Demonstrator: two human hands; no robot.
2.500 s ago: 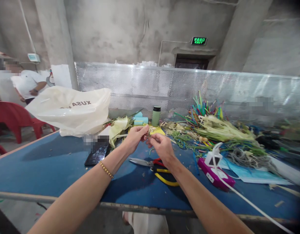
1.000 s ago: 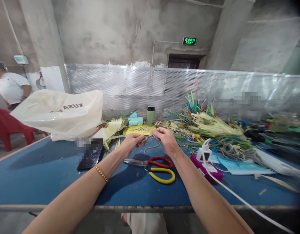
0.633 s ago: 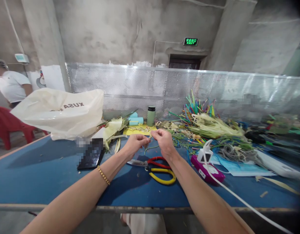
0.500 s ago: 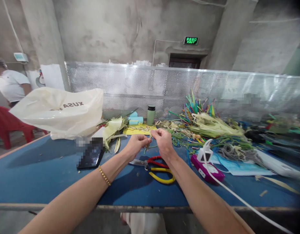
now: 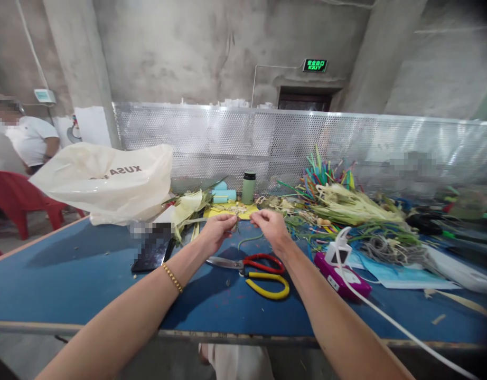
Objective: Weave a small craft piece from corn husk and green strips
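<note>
Over the middle of the table, my left hand [image 5: 217,231] is closed in a pinch on a small dark, stringy bit, too small to name. Just to its right, my right hand [image 5: 272,228] pinches thumb and fingers together; whatever it holds is too small to make out. A narrow gap lies between the fingertips. Below both hands lie scissors [image 5: 226,263] with one red and one yellow handle, blades pointing left. A thin green cord [image 5: 249,240] curves on the table between the hands. Behind them is a yellow sheet [image 5: 217,214] strewn with pale scraps.
Left are a plastic bag [image 5: 104,179], a dark phone [image 5: 152,253] and pale husks [image 5: 186,206]. A green bottle [image 5: 249,190] stands behind. Right are a husk pile [image 5: 346,203], grey cords [image 5: 397,250] and a purple power block [image 5: 356,287] with a white cable.
My hands have moved slightly apart, opening a gap between the fingertips. The view has shifted a little left. The scissors still lie on the table.
</note>
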